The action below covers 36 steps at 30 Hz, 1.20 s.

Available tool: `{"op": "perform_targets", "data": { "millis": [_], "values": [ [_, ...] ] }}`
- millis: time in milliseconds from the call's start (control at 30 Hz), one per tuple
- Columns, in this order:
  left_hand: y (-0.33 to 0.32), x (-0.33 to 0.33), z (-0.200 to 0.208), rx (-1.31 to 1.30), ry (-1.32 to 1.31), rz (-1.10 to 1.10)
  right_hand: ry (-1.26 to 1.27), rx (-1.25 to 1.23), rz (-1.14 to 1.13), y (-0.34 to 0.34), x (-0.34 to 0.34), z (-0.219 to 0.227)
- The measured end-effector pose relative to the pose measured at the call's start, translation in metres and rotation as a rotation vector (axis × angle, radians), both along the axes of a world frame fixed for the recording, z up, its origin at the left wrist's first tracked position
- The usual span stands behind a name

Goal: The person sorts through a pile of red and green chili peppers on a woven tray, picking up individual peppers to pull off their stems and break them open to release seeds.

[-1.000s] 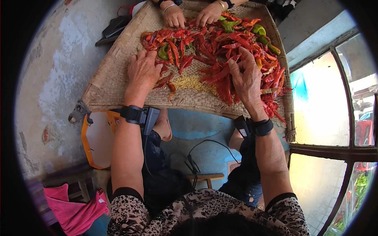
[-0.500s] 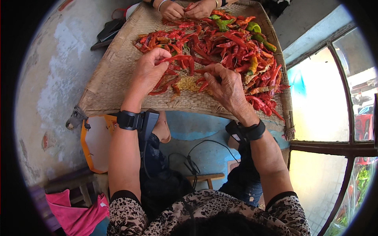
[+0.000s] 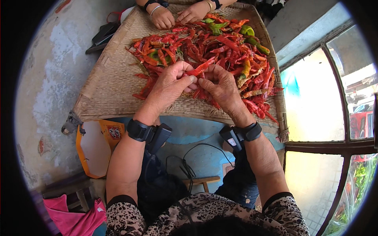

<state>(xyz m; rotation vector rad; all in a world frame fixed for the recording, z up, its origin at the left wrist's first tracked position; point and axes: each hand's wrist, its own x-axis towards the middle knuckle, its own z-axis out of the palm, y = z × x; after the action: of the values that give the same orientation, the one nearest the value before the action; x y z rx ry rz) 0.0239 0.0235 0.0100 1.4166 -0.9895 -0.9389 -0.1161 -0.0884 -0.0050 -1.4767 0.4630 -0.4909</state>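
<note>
My left hand (image 3: 168, 83) is closed round a red chili pepper (image 3: 201, 67), whose long body slants up and right past the fingers. My right hand (image 3: 222, 85) is closed too, thumb and fingers pinched at the same pepper, its fingertips almost meeting those of the left. Both hands are over the near part of a woven tray (image 3: 106, 88). A heap of red chili peppers (image 3: 232, 49) spreads beyond them and to the right, with a few orange and green ones mixed in. My fingers hide the pepper's lower end.
Across the tray, another person's hands (image 3: 189, 12) rest at the far edge of the heap. A window (image 3: 315, 94) stands close on the right, a bare wall (image 3: 55, 86) on the left. Below the tray are an orange-edged box (image 3: 94, 151), a cable (image 3: 189, 167) and a wooden stool (image 3: 202, 180).
My two hands have come together at the red chili pepper, the left moving right. The other person's hands have lowered and parted slightly.
</note>
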Motion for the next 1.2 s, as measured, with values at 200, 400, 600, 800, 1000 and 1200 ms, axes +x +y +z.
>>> {"op": "perform_targets", "data": {
  "millis": [200,400,600,800,1000,1200],
  "values": [
    [-0.002,0.007,-0.007,0.032,-0.051,0.078,0.121,-0.92,-0.595,-0.023,-0.013,0.012],
    [-0.006,-0.01,-0.006,0.049,-0.225,0.006,0.069,-1.299,-0.211,-0.006,-0.012,0.005],
    [0.01,0.021,0.006,-0.055,-0.586,0.168,0.184,-1.06,-0.278,-0.012,-0.015,0.01],
    [0.04,0.059,-0.016,0.498,-1.268,0.273,0.114,-0.939,-0.613,-0.031,-0.019,0.014],
    [0.033,0.055,-0.011,0.487,-1.088,0.191,0.035,-0.991,-0.356,0.002,-0.007,0.0],
    [0.031,0.052,-0.01,0.075,-0.518,0.193,0.02,-0.81,-0.03,0.021,0.001,-0.004]
  ]
}}
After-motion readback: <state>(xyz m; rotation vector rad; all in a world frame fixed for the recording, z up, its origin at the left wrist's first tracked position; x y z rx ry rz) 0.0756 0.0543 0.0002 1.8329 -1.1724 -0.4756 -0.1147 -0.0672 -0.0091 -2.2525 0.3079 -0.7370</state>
